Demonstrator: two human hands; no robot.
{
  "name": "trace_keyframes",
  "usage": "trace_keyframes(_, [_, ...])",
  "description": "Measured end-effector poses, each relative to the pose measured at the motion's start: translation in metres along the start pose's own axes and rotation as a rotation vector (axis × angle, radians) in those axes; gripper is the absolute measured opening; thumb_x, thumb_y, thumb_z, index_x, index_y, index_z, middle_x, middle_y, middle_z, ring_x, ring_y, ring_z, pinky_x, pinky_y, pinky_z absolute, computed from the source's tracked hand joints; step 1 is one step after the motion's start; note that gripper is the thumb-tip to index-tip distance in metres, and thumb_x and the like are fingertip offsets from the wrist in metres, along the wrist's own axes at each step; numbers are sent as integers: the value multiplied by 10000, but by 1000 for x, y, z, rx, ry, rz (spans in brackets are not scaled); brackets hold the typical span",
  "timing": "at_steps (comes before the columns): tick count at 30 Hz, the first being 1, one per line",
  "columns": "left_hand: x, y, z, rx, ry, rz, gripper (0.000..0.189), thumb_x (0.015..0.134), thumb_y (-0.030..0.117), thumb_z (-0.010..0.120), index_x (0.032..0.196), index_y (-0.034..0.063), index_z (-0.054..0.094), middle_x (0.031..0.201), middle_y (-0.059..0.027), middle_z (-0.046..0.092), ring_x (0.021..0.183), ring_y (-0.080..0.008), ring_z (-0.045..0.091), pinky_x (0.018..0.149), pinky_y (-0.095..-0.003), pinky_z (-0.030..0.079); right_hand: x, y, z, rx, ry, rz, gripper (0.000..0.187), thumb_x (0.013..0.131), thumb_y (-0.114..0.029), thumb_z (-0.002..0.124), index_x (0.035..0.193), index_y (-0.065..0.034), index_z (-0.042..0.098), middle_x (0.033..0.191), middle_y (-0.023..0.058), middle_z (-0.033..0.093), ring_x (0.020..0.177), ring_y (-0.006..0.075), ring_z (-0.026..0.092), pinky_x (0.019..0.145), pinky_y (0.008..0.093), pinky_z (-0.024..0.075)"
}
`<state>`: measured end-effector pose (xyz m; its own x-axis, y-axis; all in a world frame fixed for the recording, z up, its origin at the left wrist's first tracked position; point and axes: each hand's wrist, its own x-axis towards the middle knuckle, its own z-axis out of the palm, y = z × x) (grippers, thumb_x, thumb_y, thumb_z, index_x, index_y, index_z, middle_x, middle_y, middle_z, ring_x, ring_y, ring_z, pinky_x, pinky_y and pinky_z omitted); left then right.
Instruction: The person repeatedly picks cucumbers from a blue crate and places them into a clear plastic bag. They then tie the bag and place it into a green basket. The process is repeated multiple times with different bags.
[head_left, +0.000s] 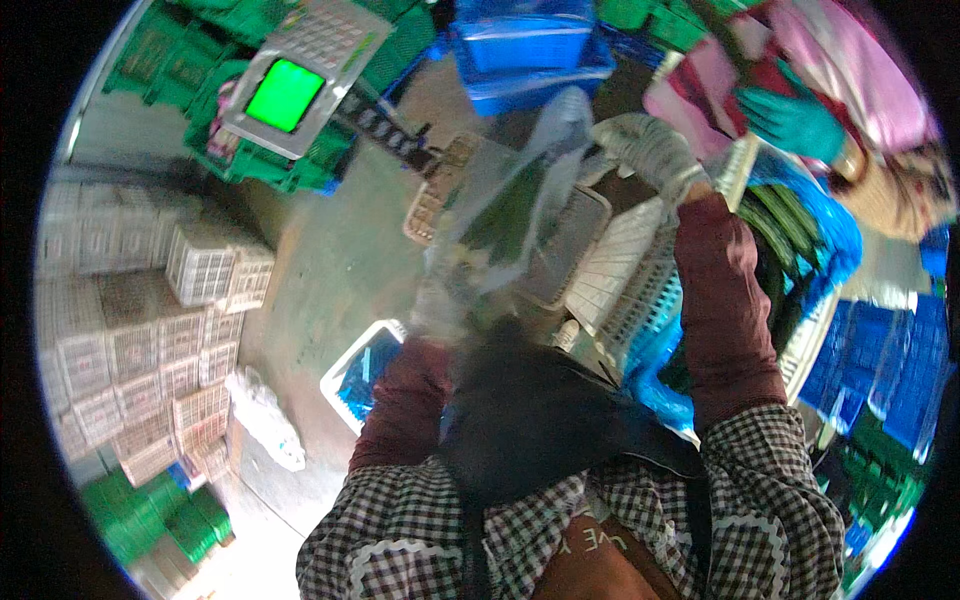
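A clear plastic bag (517, 202) with dark green produce inside stretches in front of me, blurred by motion. My left hand (446, 289), in a pale glove and also blurred, grips the bag's lower end. Curled fingers of my right hand (649, 150), in a whitish knit glove, hold plastic at the bag's right side. Beneath the bag is a grey tray-like surface (566, 247). To the right of my right forearm, long green cucumbers (784, 217) lie in a crate lined with blue plastic (844, 240).
A scale display (285, 94) with a lit green screen stands upper left. Blue crates (525, 45) are stacked ahead. A co-worker's teal-gloved hand (795, 116) is beyond the cucumbers. White crates (150, 345) are piled at left; a white-rimmed bin (337, 386) stands by my left forearm.
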<state>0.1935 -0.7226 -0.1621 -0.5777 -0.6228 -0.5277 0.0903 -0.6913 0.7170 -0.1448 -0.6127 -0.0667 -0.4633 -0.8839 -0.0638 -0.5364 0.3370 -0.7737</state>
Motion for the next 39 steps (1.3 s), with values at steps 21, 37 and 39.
trace_keyframes(21, [34, 32, -11, -383, -267, -50, 411, 917, 206, 553, 1301, 75, 485, 715, -47, 513, 663, -192, 488, 825, -394, 474, -249, 77, 36, 98, 613, 754, 925, 695, -503, 733, 1387, -19, 355, 1275, 254, 508, 1170, 345, 519, 967, 400, 424])
trace_keyframes(37, [35, 27, -10, -318, -210, -73, 233, 907, 271, 553, 1007, 61, 567, 754, -63, 549, 640, -210, 491, 752, -368, 427, -147, 135, 3, 446, 418, 835, 671, 646, -383, 805, 1076, 93, 610, 988, 204, 662, 843, 240, 667, 650, 355, 534])
trace_keyframes(39, [35, 26, -8, -331, -369, -73, 223, 915, 265, 543, 997, 59, 571, 794, -86, 564, 676, -214, 505, 756, -364, 425, -141, 153, 3, 413, 330, 774, 658, 639, -379, 808, 1071, 80, 621, 997, 206, 660, 858, 231, 661, 679, 352, 532])
